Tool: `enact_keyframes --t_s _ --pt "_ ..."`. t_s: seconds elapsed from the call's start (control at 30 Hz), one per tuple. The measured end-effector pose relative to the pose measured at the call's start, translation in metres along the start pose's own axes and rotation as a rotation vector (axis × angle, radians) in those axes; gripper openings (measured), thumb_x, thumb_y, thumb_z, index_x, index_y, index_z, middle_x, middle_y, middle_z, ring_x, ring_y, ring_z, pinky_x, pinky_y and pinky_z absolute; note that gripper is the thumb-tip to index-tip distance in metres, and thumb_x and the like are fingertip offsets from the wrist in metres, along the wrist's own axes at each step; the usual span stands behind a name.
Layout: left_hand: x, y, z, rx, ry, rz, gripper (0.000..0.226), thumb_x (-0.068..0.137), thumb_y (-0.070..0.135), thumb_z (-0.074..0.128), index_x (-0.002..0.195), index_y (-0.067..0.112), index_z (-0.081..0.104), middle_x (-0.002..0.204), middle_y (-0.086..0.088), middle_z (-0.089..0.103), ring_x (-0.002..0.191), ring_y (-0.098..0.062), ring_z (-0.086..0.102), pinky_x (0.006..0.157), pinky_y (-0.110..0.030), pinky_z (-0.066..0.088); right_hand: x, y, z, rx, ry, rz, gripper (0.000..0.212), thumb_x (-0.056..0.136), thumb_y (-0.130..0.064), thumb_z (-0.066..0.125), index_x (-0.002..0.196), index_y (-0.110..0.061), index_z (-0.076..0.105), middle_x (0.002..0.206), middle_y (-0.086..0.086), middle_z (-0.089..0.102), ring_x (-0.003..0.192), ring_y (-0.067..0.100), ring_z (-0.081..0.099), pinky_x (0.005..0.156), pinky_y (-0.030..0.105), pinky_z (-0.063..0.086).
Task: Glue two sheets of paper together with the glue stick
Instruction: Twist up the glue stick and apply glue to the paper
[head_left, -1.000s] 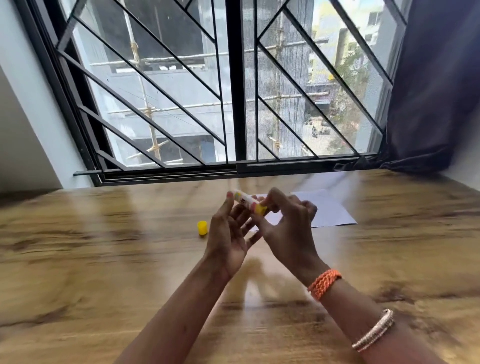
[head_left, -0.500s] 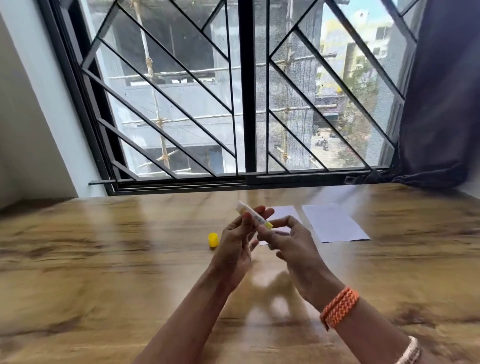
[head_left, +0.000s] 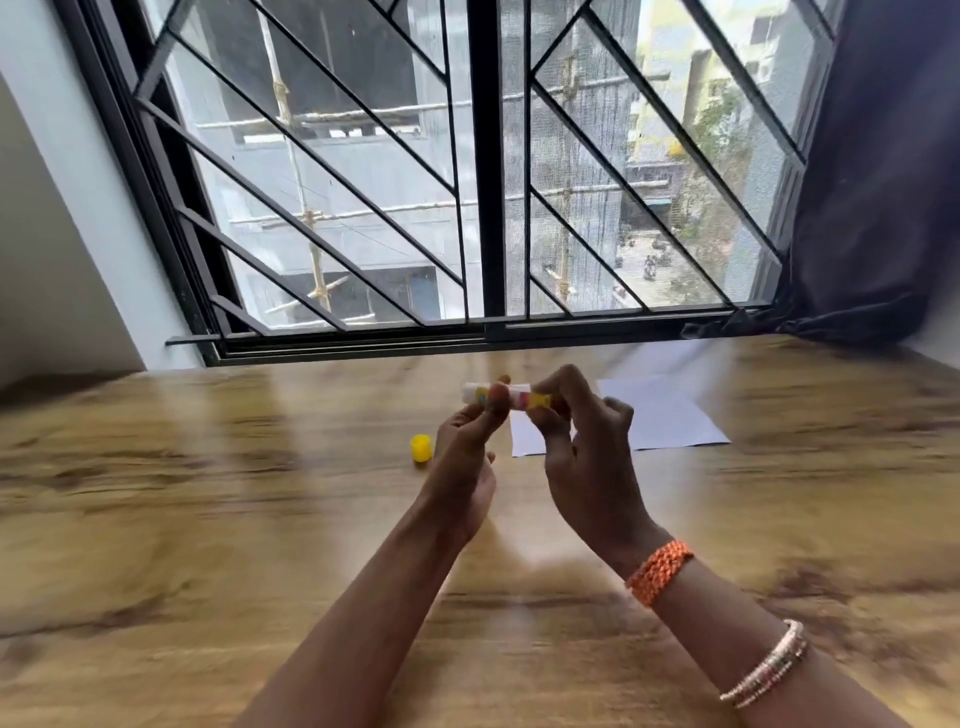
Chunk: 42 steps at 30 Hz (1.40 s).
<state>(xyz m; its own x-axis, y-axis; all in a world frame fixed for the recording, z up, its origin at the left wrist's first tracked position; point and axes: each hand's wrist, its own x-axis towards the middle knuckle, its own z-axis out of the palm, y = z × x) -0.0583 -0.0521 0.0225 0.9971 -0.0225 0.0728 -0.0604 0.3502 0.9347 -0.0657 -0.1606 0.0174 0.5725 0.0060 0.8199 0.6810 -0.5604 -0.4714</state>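
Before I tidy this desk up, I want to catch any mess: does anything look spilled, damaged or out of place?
Nothing spilled or damaged. The yellow cap lies loose on the table, left of the hands, because the glue stick is held uncapped between the left hand and right hand. The paper lies flat.

glue stick (head_left: 506, 397): white body, yellow base end, pink and blue marks on label
cap (head_left: 421, 448): yellow
paper sheets (head_left: 660, 415): white, plain
table (head_left: 208, 519): brown wood grain, darker streaks
wrist band (head_left: 658, 570): orange, braided
bangle (head_left: 769, 667): pale, metallic
curtain (head_left: 883, 182): dark navy
window grille (head_left: 488, 171): black, diagonal bars
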Motion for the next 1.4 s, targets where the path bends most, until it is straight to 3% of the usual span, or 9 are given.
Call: enact_keyframes --t_s 0.2,0.33,0.47,0.6,0.77,0.87,1.0,1.23,1.4 --pt "-0.004 0.001 0.001 0.044 0.001 0.087 0.017 0.091 0.015 0.050 0.096 0.021 0.065 0.125 0.016 0.057 0.099 0.015 0.053 0.101 -0.030 0.027 0.003 0.002 0.001 0.357 -0.092 0.416 0.021 0.098 -0.010 0.043 0.079 -0.020 0.043 0.057 -0.004 0.051 0.049 0.006 0.044 0.050 0.026 0.038" --pt "-0.006 0.001 0.003 0.062 0.000 0.125 0.023 0.091 0.015 0.050 0.085 0.025 0.070 0.091 0.026 0.069 0.095 0.017 0.055 0.085 -0.022 0.032 -0.004 0.007 0.006 0.118 -0.033 0.211 0.025 0.099 -0.039 0.036 0.088 -0.022 0.051 0.061 -0.011 0.057 0.058 0.008 0.058 0.061 0.040 0.050" --pt "-0.006 0.001 0.003 0.093 0.027 0.171 0.030 0.092 0.012 0.049 0.077 0.025 0.071 0.070 0.027 0.070 0.073 0.020 0.059 0.074 -0.017 0.033 -0.007 0.009 0.008 -0.020 -0.019 0.064 0.022 0.091 -0.025 0.059 0.106 -0.024 0.043 0.087 -0.006 0.061 0.079 0.015 0.057 0.075 0.036 0.039" --pt "-0.006 0.002 0.002 0.079 0.080 0.219 0.030 0.091 0.018 0.051 0.068 0.023 0.070 0.084 0.017 0.060 0.069 0.021 0.056 0.075 -0.020 0.033 -0.007 0.008 0.008 -0.211 -0.025 -0.004 0.048 0.075 -0.003 0.074 0.105 -0.026 0.044 0.090 -0.008 0.062 0.082 0.015 0.056 0.079 0.029 0.028" --pt "-0.007 0.004 0.004 0.089 0.087 0.197 0.015 0.091 0.019 0.051 0.082 0.019 0.062 0.069 0.030 0.060 0.066 0.024 0.054 0.073 -0.015 0.033 -0.003 0.010 0.001 -0.226 0.023 -0.005 0.035 0.075 -0.008 0.076 0.099 -0.023 0.054 0.083 -0.008 0.065 0.081 0.017 0.059 0.080 0.029 0.026" --pt "-0.005 0.003 0.003 0.089 0.082 0.187 0.014 0.092 0.017 0.051 0.083 0.016 0.063 0.067 0.037 0.061 0.069 0.025 0.054 0.075 -0.015 0.033 -0.002 0.010 0.001 -0.314 0.000 0.019 0.008 0.087 -0.026 0.058 0.092 -0.020 0.057 0.074 -0.003 0.066 0.077 0.021 0.059 0.079 0.031 0.025" --pt "-0.004 0.002 0.004 0.121 0.070 0.210 0.013 0.089 0.015 0.054 0.084 0.019 0.065 0.075 0.042 0.061 0.077 0.028 0.053 0.077 -0.014 0.032 -0.001 0.011 0.002 -0.296 -0.053 0.105 0.038 0.090 -0.038 0.028 0.084 -0.019 0.059 0.074 -0.001 0.064 0.079 0.024 0.056 0.076 0.032 0.023" --pt "-0.003 0.002 -0.001 0.124 0.089 0.248 0.039 0.088 0.018 0.055 0.056 0.030 0.074 0.074 0.034 0.060 0.072 0.025 0.054 0.073 -0.014 0.031 -0.003 0.012 0.003 -0.258 -0.060 0.042 0.039 0.087 -0.052 0.048 0.110 -0.021 0.053 0.110 -0.002 0.056 0.110 0.017 0.042 0.091 0.035 0.023" --pt "-0.003 0.000 0.001 0.116 0.082 0.254 0.038 0.088 0.015 0.056 0.058 0.029 0.074 0.075 0.035 0.060 0.081 0.023 0.052 0.076 -0.013 0.031 -0.003 0.016 0.003 -0.334 -0.032 0.026 0.028 0.075 -0.025 0.074 0.098 -0.019 0.061 0.113 0.001 0.058 0.115 0.022 0.044 0.093 0.039 0.024"
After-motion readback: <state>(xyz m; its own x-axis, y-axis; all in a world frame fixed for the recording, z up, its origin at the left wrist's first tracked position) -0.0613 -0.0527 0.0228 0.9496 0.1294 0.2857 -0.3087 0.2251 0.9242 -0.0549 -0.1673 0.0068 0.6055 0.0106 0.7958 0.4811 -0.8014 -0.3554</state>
